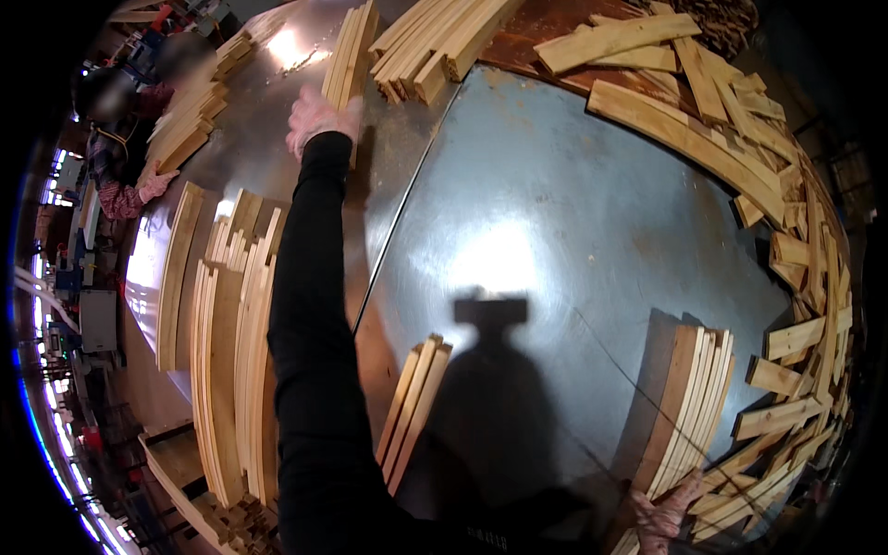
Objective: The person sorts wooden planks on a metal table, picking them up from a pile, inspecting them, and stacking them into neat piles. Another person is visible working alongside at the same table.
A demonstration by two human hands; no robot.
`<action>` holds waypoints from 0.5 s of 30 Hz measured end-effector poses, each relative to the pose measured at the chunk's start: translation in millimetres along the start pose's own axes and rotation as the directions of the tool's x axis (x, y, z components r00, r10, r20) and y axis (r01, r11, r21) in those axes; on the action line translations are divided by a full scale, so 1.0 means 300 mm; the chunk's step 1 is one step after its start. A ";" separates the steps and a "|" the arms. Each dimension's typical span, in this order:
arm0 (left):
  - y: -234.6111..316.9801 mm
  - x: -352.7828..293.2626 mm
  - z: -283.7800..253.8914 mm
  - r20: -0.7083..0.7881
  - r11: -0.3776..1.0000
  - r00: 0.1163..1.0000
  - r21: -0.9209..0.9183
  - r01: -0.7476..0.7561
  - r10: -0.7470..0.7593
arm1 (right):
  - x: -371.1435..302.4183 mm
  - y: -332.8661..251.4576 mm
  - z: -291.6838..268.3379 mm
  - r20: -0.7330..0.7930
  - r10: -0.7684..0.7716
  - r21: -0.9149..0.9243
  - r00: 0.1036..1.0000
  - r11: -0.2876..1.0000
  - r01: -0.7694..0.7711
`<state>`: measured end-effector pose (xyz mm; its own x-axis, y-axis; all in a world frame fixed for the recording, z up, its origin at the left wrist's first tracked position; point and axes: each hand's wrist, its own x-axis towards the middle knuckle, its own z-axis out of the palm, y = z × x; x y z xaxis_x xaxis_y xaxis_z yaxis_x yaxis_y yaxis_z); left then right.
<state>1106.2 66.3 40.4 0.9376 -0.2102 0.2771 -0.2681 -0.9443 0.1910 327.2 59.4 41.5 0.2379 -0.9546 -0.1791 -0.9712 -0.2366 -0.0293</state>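
My left hand (319, 122), in a pinkish glove below a black sleeve, stretches far across the metal table. Its fingers and thumb close round the near part of a small bundle of pale wooden strips (351, 60). At the lower right my right hand (662, 514), gloved too, is wrapped across the near end of another bundle of wooden strips (689, 398), its fingers partly cut off by the dark rim. Between my arms lies a short group of wooden strips (413, 407). A wider stack of strips (435, 46) lies just right of my left hand.
Left of my sleeve stand long stacks of strips (222, 370). Loose boards (684, 143) pile up along the right edge of the metal table (555, 213). A seam crosses the tabletop. At the far left, a person's gloved hand (157, 183) is beside more stacked wood (182, 134).
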 end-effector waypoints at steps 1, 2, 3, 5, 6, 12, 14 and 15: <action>0.012 -0.050 -0.052 -0.052 0.988 0.998 -0.145 -0.047 0.040 | 0.016 -0.114 -0.063 0.160 0.197 -0.054 0.967 0.980 -0.191; -0.001 -0.148 -0.093 -0.052 0.924 0.968 -0.290 -0.248 0.244 | 0.017 -0.076 -0.035 0.113 0.083 0.083 0.990 0.992 -0.093; -0.025 -0.302 -0.144 -0.065 0.801 0.906 -0.445 -0.401 0.418 | 0.009 -0.005 -0.011 0.060 -0.022 0.196 0.998 0.981 0.010; 0.009 -0.690 -0.369 -0.054 0.597 0.740 -0.552 -0.582 0.670 | 0.022 -0.105 -0.067 0.134 0.071 0.138 0.988 0.986 -0.090; -0.066 -0.832 -0.471 -0.026 0.597 0.688 -0.475 -0.646 0.725 | 0.037 -0.112 -0.093 0.144 0.069 0.158 0.987 0.983 -0.092; -0.599 -1.619 -0.713 0.528 0.910 0.814 0.166 -0.380 0.243 | -0.068 -0.083 -0.043 0.086 -0.085 0.186 0.993 0.980 0.068; -0.688 -1.778 -0.699 0.581 0.980 0.814 0.172 -0.098 -0.021 | -0.099 -0.136 -0.018 0.109 -0.157 0.123 0.982 0.982 0.144; -0.724 -1.824 -0.709 0.592 0.996 0.801 0.066 0.065 -0.092 | -0.129 -0.164 -0.015 0.099 -0.223 0.144 0.970 0.968 0.208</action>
<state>604.3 440.3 47.5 0.9065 -0.2317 -0.3529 -0.1911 -0.9706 0.1463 365.9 107.3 54.3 0.4457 -0.8552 -0.2645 -0.8924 -0.4010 -0.2070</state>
